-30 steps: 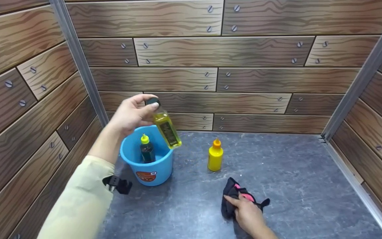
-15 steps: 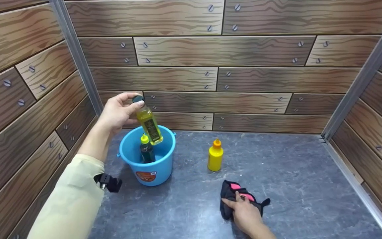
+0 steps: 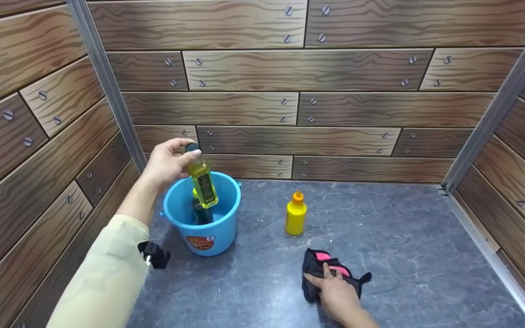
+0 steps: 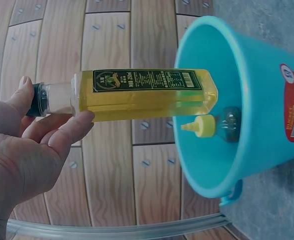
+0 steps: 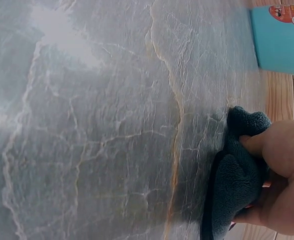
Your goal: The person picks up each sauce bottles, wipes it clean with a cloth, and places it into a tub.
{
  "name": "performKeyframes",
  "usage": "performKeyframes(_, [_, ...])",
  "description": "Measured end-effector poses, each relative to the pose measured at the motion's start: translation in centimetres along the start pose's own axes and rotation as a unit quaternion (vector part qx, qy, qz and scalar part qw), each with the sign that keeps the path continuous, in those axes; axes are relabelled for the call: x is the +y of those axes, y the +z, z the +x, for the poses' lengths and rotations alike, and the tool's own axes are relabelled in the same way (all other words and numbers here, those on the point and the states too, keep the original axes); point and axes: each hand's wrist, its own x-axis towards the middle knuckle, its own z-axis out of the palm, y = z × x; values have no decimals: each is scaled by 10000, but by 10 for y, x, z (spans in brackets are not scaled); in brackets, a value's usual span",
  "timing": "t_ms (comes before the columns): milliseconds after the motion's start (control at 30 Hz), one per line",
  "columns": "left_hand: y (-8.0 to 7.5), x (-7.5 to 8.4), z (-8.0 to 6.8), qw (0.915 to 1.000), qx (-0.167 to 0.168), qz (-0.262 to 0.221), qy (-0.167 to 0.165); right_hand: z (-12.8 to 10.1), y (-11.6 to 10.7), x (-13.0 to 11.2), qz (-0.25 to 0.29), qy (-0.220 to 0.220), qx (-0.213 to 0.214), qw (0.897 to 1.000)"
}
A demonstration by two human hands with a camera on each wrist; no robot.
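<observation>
Resting on a folded black-and-pink cloth [image 3: 311, 269], nearest: right hand [image 3: 339, 296], fingers spread over it; can't tell whether they pinch it. Pink panels show in head view only; right wrist view gets the fuzzy dark side plus the thumb pressed into a fold. Cloth lies on the grey marbled table [image 3: 404, 237]. Farther off, yellow squeeze bottle [image 3: 295, 219] with orange top, upright on the table, head view only. To its left, blue bucket [image 3: 223, 233], with a red label. Left hand [image 3: 164, 164] pinches the oil bottle [image 3: 204, 184] by its dark cap, bottle tilted, base over the bucket opening; unclear if below the rim. Dark bottle [image 4: 229, 124] is inside the bucket, partly hidden behind the oil bottle in head view; left wrist view shows its yellow nozzle unobstructed. Wood-pattern wall [image 3: 349, 109] behind everything.
</observation>
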Motion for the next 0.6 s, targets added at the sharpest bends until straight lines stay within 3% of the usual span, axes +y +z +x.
performKeyframes(600, [40,-54,21,9973,214,-419,-565,2,-1,0,297,232,-312,9988])
